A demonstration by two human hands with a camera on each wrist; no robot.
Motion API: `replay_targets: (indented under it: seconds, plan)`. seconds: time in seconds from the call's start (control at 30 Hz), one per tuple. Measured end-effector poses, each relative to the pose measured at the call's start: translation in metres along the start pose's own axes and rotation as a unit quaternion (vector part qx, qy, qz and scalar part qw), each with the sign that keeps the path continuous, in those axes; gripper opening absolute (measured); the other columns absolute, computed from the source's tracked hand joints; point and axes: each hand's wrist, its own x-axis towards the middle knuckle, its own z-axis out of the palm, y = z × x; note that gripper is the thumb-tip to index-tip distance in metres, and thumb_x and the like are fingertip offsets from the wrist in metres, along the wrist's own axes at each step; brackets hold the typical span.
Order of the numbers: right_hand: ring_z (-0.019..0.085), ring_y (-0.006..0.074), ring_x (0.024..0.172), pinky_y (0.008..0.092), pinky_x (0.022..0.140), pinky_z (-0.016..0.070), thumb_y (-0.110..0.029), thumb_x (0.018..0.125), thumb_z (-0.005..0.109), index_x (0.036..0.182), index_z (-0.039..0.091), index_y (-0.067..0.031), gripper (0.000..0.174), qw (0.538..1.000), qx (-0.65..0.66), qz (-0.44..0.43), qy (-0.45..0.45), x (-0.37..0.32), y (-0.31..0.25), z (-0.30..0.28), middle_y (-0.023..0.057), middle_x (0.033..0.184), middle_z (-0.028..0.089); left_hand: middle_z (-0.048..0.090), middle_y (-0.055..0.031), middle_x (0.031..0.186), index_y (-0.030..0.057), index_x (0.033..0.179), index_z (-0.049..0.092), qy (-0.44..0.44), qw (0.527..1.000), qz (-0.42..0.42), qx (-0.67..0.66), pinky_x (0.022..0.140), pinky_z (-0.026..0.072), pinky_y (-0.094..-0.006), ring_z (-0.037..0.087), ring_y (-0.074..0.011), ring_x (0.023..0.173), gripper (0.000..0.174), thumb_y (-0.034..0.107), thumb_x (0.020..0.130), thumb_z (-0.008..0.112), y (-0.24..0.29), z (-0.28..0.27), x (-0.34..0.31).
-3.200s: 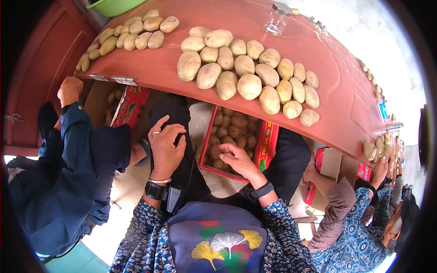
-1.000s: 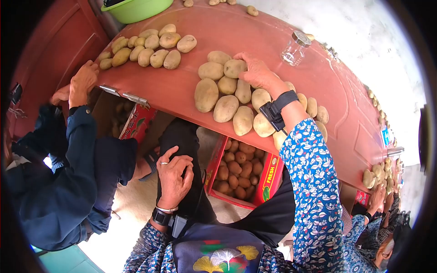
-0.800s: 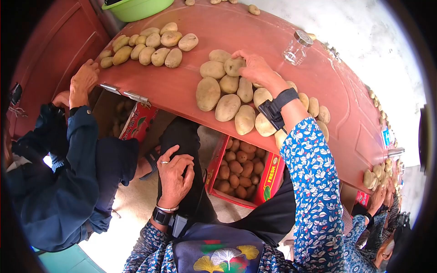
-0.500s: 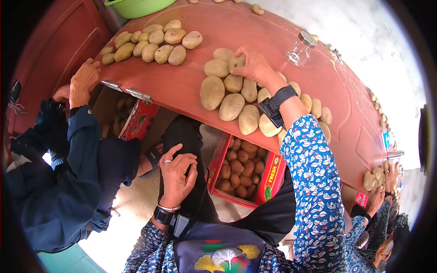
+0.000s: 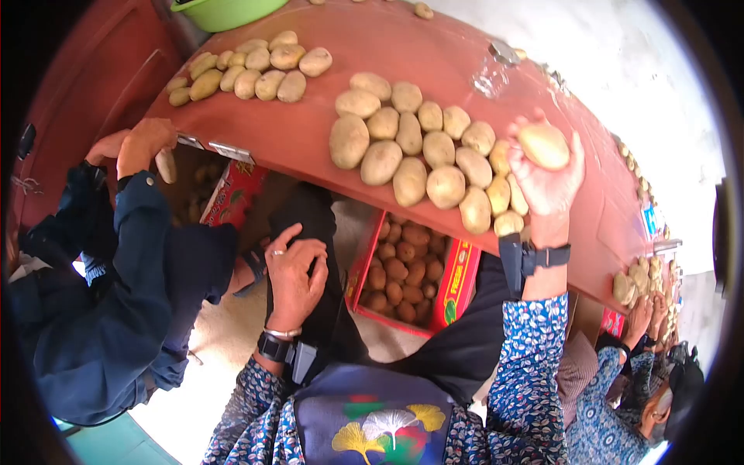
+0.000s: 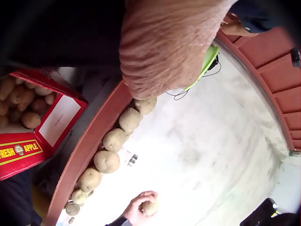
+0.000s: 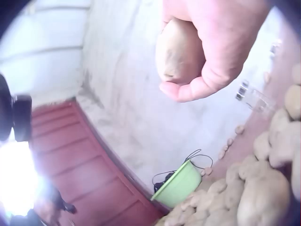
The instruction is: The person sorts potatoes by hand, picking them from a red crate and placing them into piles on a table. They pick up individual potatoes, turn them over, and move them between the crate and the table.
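Note:
My right hand (image 5: 552, 182) is raised over the right end of the table potatoes, palm up, with its fingers and thumb around a large pale potato (image 5: 544, 147). In the right wrist view, the thumb lies along one end of this potato (image 7: 178, 52), against the pale wall. My left hand (image 5: 296, 275) rests on the left thigh with fingers loosely bent and holds nothing. A close-set group of potatoes (image 5: 446, 187) covers the table's middle front. Below the table edge, between the knees, stands a red box (image 5: 456, 291) of browner potatoes.
On the red table (image 5: 325, 167), a smaller potato group (image 5: 267, 84) lies at left and a glass jar (image 5: 490, 76) stands behind. A green basin (image 5: 232, 12) is at the back left. A neighbour's hand (image 5: 147, 143) holds a potato (image 5: 166, 166) over another box.
My right hand has lifted a potato from the back of the middle group and moved it right, turning palm up. The left hand has stayed on the thigh. The neighbour's hand now shows a potato.

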Motion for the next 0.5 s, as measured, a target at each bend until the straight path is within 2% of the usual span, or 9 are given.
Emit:
replay_targets:
  seconds: [0.03,0.07,0.17,0.23,0.3,0.33,0.37,0.43,0.5]
  plan:
    - [0.051,0.035,0.102,0.0448,0.081,0.0482,-0.035,0.084,0.056,0.113,0.048,-0.0032,0.043,0.996,0.084,-0.008,0.018,-0.023,0.0,-0.008,0.0196,0.102,0.054,0.065,-0.0059,0.089,0.0065,0.077,0.061,-0.015,1.0,-0.003,-0.002,0.093,0.0326,-0.0418,0.049,-0.0305,0.111,0.005,0.005,0.074,0.058,0.0,0.0,0.002]
    - [0.051,0.035,0.102,0.0448,0.081,0.0482,-0.035,0.084,0.056,0.113,0.048,-0.0032,0.043,0.995,0.089,-0.006,0.042,-0.046,0.004,-0.019,0.0196,0.102,0.054,0.065,-0.0063,0.088,0.0062,0.076,0.061,-0.001,1.0,0.017,-0.003,0.092,0.0343,-0.0419,0.051,-0.0312,0.108,0.004,0.004,0.073,0.058,0.0,0.0,0.004]
    - [0.049,0.0272,0.092,0.0442,0.078,0.0463,-0.034,0.084,0.056,0.092,0.05,-0.0052,0.03,0.984,0.093,-0.081,0.132,-0.107,0.019,-0.05,0.0139,0.091,0.049,0.065,-0.0069,0.085,0.0054,0.076,0.06,0.011,0.999,0.045,-0.005,0.093,0.0383,-0.0422,0.055,-0.0327,0.1,0.004,0.003,0.073,0.057,-0.001,0.006,0.0]
    - [0.049,0.0248,0.091,0.0425,0.079,0.0455,-0.029,0.084,0.057,0.09,0.051,-0.0066,0.024,0.994,-0.006,-0.054,0.092,-0.138,0.035,-0.062,0.0099,0.091,0.049,0.065,-0.0068,0.083,0.0052,0.076,0.06,0.003,0.999,0.048,0.006,0.094,0.0392,-0.0421,0.055,-0.0325,0.099,0.005,0.002,0.073,0.057,-0.001,0.009,-0.004]
    - [0.048,0.0245,0.091,0.0426,0.077,0.0454,-0.029,0.085,0.056,0.089,0.051,-0.008,0.022,0.99,-0.064,-0.021,0.122,-0.161,0.055,-0.059,0.0086,0.09,0.049,0.066,-0.0062,0.084,0.0053,0.077,0.059,0.001,0.999,0.052,0.015,0.094,0.0384,-0.0424,0.055,-0.0321,0.101,0.005,0.002,0.073,0.058,0.001,0.011,-0.005]
    - [0.048,0.0257,0.09,0.0443,0.076,0.0477,-0.029,0.087,0.053,0.089,0.05,-0.0055,0.024,0.987,-0.119,-0.019,0.11,-0.167,0.062,-0.061,0.011,0.088,0.05,0.065,-0.0023,0.09,0.009,0.08,0.061,-0.004,0.999,0.044,0.026,0.093,0.0325,-0.0413,0.052,-0.0295,0.111,0.008,0.005,0.073,0.061,-0.001,0.012,-0.006]
    - [0.051,0.0248,0.089,0.0423,0.074,0.0505,-0.02,0.089,0.052,0.088,0.052,-0.004,0.016,0.978,-0.172,-0.02,0.119,-0.171,0.069,-0.061,0.0107,0.088,0.051,0.065,-0.0023,0.09,0.009,0.08,0.061,-0.005,0.999,0.047,0.026,0.093,0.0325,-0.0413,0.052,-0.0295,0.111,0.008,0.005,0.073,0.061,-0.001,0.013,-0.007]
    - [0.055,0.0242,0.087,0.0399,0.072,0.0526,-0.013,0.089,0.051,0.087,0.054,-0.003,0.011,0.967,-0.221,-0.013,0.123,-0.174,0.078,-0.064,0.0114,0.087,0.053,0.065,-0.0022,0.09,0.0092,0.08,0.061,-0.015,0.998,0.051,0.022,0.093,0.0324,-0.0411,0.051,-0.0293,0.112,0.008,0.005,0.073,0.061,0.001,0.013,-0.006]
    - [0.056,0.0217,0.085,0.0391,0.071,0.0528,-0.016,0.092,0.051,0.088,0.057,-0.0035,0.014,0.968,-0.22,-0.02,0.121,-0.172,0.085,-0.066,0.0113,0.087,0.056,0.065,-0.0022,0.09,0.0091,0.08,0.06,-0.011,0.998,0.052,0.029,0.093,0.0325,-0.0411,0.051,-0.0293,0.112,0.008,0.005,0.073,0.061,0.004,0.014,-0.007]
